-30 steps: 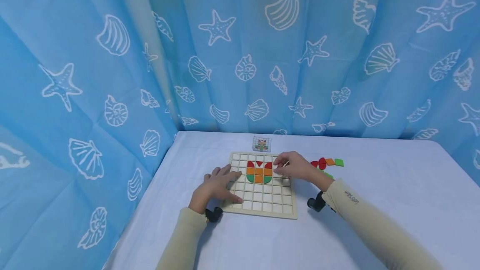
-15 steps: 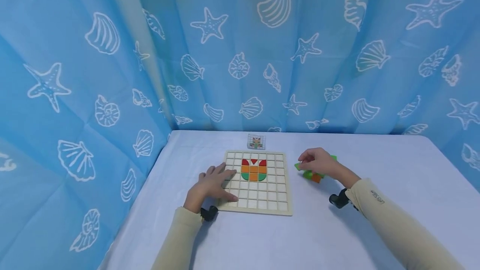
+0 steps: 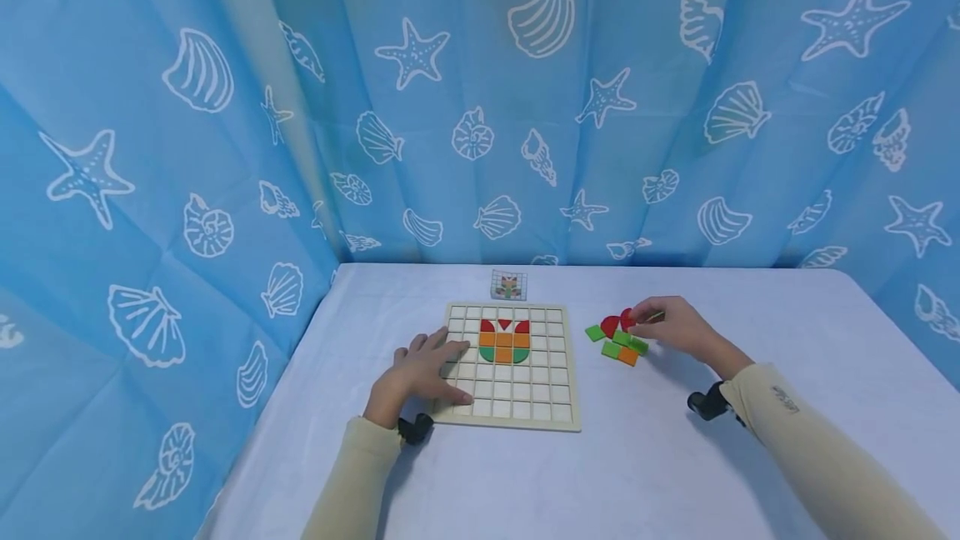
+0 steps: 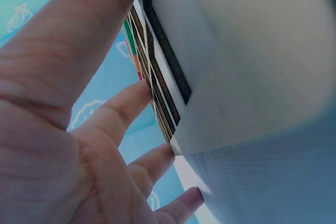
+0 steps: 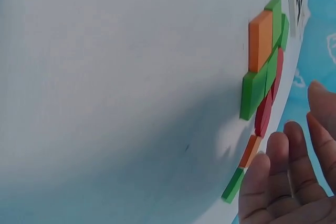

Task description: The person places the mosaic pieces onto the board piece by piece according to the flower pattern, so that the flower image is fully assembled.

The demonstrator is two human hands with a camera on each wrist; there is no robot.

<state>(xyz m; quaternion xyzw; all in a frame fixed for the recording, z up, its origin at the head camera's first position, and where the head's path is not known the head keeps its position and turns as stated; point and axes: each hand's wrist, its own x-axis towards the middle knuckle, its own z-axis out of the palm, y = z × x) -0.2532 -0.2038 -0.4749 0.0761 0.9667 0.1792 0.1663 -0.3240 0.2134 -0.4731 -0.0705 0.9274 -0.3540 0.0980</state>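
Observation:
My left hand (image 3: 423,373) rests with spread fingers on the left side of a pale gridded board (image 3: 517,413). Red, orange (image 3: 504,340) and green tiles form a tulip-like shape in the board's upper middle. In the left wrist view, the fingertips (image 4: 142,90) lie along the board's edge. Right of the board, my right hand (image 3: 675,327) hovers beside a loose cluster of tiles, its thumb and index fingertips close to a red tile (image 3: 627,319). Nothing shows between those fingers in the right wrist view, where green tiles (image 5: 254,94) and an orange tile (image 5: 261,40) lie nearby.
A small printed card (image 3: 508,285) with a coloured grid picture lies behind the board. The table (image 3: 600,482) has a white cover, and a blue shell-patterned curtain (image 3: 450,107) hangs at the back and left. In the right wrist view, another green tile (image 5: 232,184) sits near the fingers.
My right hand has moved right from the board to the loose tiles, then slightly farther right, uncovering them. Loose green tiles have shifted closer to the board. The left hand stays on the board.

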